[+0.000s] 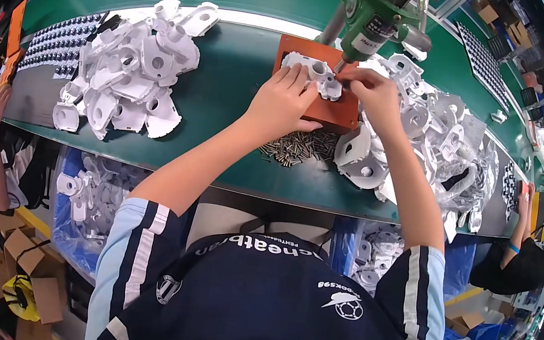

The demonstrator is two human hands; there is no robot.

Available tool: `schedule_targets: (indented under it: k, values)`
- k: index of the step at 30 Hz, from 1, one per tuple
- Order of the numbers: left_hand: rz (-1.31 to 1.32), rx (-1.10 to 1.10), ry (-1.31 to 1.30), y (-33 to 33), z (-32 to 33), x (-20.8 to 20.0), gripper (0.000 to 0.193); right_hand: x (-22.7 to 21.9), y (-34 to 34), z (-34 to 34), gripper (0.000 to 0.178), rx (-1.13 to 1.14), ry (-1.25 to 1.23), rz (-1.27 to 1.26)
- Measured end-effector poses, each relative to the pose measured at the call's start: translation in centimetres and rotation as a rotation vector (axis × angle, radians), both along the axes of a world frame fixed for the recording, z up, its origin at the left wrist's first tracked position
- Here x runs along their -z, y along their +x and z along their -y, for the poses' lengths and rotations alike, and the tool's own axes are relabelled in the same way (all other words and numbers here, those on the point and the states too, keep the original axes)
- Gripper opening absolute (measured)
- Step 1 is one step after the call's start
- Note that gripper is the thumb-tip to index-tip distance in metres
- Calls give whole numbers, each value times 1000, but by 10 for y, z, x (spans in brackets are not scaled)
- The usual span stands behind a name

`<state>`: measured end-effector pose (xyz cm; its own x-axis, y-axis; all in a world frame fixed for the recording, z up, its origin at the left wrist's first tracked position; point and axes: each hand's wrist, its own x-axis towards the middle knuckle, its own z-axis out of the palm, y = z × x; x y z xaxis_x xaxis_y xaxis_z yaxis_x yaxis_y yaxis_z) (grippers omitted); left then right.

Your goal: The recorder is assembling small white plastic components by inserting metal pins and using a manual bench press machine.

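Note:
A white molded plastic part (318, 68) lies on the orange fixture block (332, 113) under the green press (370, 24). My left hand (284, 99) holds the part from its near left side, fingers laid over it and the thumb out over the block's near edge. At the part's right side, right beside the press's pointed tip (342, 66), my right hand (375, 99) has its thumb and fingertips pinched together. Whatever sits in that pinch is too small to make out. Just below the block is a heap of small metal pins (296, 148).
White plastic parts are piled on the green bench (225, 103) at left (136, 65) and right (433, 124). Trays of dark small pieces (59, 40) stand farther left. Blue lined bins (93, 214) hold more parts under the bench. Other people work at both sides.

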<state>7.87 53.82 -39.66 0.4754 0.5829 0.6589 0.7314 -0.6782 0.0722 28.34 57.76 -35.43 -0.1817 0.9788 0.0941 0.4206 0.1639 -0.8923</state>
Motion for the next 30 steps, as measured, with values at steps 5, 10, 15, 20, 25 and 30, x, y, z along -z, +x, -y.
schedule_targets:
  k: [5, 10, 15, 20, 25, 30]
  values:
    - [3, -14, 8, 0, 4, 0, 66, 8, -11, -7, 20, -22, 55, 37]
    - [-7, -34, -25, -2, 5, 0, 65, 11, -13, -6, 19, -76, 304, 242]
    - [4, -34, -17, 0, 3, 1, 66, 11, -19, 1, 19, -55, 373, 316]
    - [11, -18, 9, -1, 3, 0, 67, 18, -18, 2, 14, -114, 695, 460]
    - [16, -23, 8, 0, 3, 1, 67, 13, -20, 7, 7, -44, 738, 503]
    - [15, -21, 5, 0, 4, 2, 67, 7, -20, 8, 10, -137, 954, 807]
